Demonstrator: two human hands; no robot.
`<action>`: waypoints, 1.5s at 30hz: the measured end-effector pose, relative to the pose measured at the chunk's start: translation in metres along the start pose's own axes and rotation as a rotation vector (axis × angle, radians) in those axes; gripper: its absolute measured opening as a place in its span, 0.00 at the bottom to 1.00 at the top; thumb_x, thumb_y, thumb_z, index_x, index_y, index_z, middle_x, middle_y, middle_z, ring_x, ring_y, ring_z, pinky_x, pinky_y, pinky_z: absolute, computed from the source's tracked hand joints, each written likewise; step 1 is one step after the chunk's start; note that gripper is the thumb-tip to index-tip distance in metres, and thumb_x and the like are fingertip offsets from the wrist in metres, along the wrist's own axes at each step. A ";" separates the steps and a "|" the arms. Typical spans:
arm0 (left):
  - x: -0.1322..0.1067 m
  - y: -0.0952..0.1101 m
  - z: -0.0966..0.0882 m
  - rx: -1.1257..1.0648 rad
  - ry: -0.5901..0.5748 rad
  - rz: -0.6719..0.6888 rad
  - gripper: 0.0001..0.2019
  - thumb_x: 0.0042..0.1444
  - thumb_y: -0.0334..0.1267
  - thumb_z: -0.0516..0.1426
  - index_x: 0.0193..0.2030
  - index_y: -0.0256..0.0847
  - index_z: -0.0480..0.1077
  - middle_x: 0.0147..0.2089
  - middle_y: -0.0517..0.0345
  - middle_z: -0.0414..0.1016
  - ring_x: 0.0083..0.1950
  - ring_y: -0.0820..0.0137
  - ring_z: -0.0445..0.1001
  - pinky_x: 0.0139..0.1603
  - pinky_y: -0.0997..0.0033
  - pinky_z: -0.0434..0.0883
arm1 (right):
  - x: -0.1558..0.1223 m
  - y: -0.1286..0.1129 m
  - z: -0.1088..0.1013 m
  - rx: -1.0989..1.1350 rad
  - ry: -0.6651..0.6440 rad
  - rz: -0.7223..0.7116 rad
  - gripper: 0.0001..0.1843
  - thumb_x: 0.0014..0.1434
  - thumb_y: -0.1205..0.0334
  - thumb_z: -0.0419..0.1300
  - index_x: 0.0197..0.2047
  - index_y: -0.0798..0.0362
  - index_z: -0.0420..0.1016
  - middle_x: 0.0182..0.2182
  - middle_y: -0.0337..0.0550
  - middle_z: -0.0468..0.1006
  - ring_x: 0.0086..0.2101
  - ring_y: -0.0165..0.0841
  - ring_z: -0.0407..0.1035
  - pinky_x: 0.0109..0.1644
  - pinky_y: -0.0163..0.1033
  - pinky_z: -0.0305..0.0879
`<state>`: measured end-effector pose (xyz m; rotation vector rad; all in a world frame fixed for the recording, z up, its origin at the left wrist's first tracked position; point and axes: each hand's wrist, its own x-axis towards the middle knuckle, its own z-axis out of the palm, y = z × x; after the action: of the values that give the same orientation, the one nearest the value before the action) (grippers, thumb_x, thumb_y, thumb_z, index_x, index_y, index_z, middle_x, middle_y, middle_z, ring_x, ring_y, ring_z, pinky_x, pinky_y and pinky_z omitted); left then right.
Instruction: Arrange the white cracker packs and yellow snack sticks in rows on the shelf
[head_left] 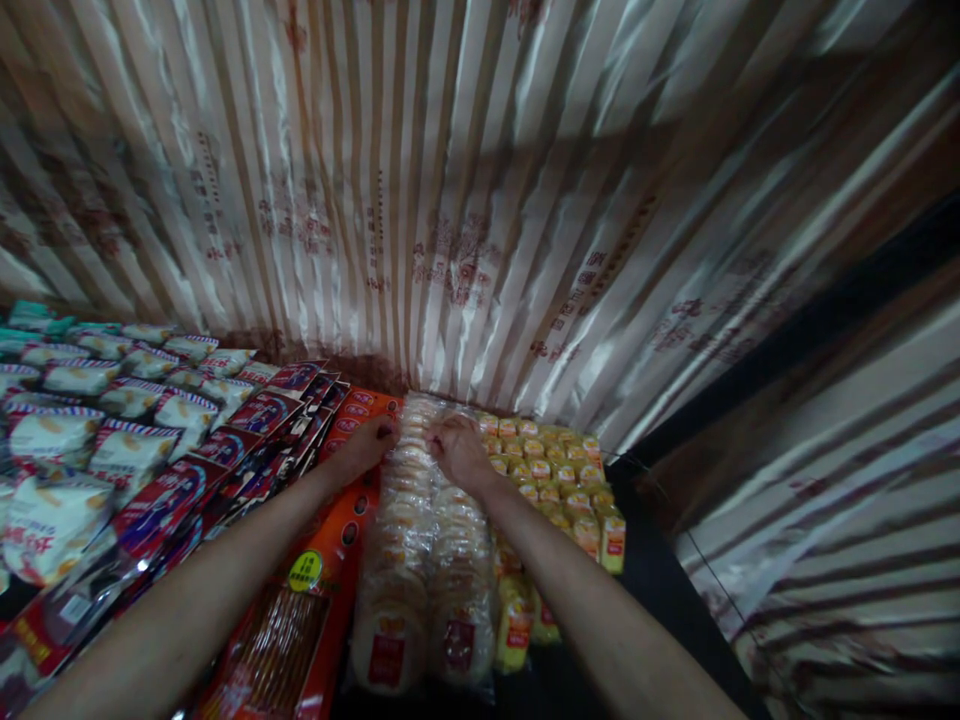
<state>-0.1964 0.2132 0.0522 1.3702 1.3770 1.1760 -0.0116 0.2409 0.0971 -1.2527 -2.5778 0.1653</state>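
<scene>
Two rows of round, pale, flat biscuits in clear wrappers (390, 590) run away from me, overlapping, some with red labels. At the far end of these rows, my left hand (369, 447) has its fingers curled in at the left edge of a wrapped biscuit. My right hand (461, 452) is bent over the right row, its thumb and fingertips pinched together at the wrapping. The fingertips of both hands are partly hidden. Just left of the biscuits lie orange packs of brown sticks (289, 620), under my left forearm.
Small yellow packaged cakes (547, 470) stand in rows on the right, on a dark surface (652, 600). Dark red and blue packets (247, 430) and white bags (60, 520) fill the left. A pleated, printed plastic sheet (450, 200) hangs behind, with a dark bar (787, 330) to the right.
</scene>
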 end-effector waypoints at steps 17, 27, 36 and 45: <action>-0.017 0.015 -0.011 0.347 -0.148 0.022 0.06 0.46 0.37 0.57 0.30 0.37 0.70 0.29 0.58 0.73 0.31 0.70 0.69 0.32 0.73 0.63 | -0.005 -0.004 0.000 0.045 0.064 0.052 0.07 0.54 0.71 0.55 0.32 0.53 0.74 0.29 0.42 0.75 0.36 0.33 0.66 0.47 0.38 0.53; -0.018 0.009 -0.004 0.240 -0.057 0.046 0.02 0.42 0.29 0.53 0.25 0.39 0.66 0.25 0.62 0.69 0.30 0.73 0.66 0.33 0.75 0.63 | -0.019 0.004 0.002 0.108 0.183 -0.142 0.06 0.50 0.68 0.58 0.30 0.50 0.76 0.38 0.42 0.75 0.51 0.39 0.58 0.56 0.45 0.51; -0.017 0.012 -0.001 0.188 0.003 0.008 0.01 0.43 0.30 0.54 0.25 0.39 0.64 0.23 0.64 0.67 0.28 0.73 0.66 0.30 0.75 0.63 | -0.018 0.004 0.005 0.079 0.124 0.012 0.03 0.51 0.68 0.60 0.29 0.52 0.75 0.33 0.44 0.74 0.43 0.37 0.62 0.48 0.42 0.56; -0.035 0.029 -0.014 0.439 0.041 -0.032 0.09 0.48 0.41 0.55 0.23 0.39 0.67 0.22 0.60 0.69 0.25 0.73 0.64 0.26 0.74 0.55 | -0.019 -0.001 0.004 0.038 0.137 -0.020 0.04 0.52 0.69 0.60 0.31 0.54 0.76 0.34 0.44 0.77 0.39 0.34 0.66 0.50 0.41 0.54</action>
<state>-0.2024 0.1765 0.0817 1.6215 1.7515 0.9150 -0.0020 0.2252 0.0893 -1.1814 -2.4579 0.1193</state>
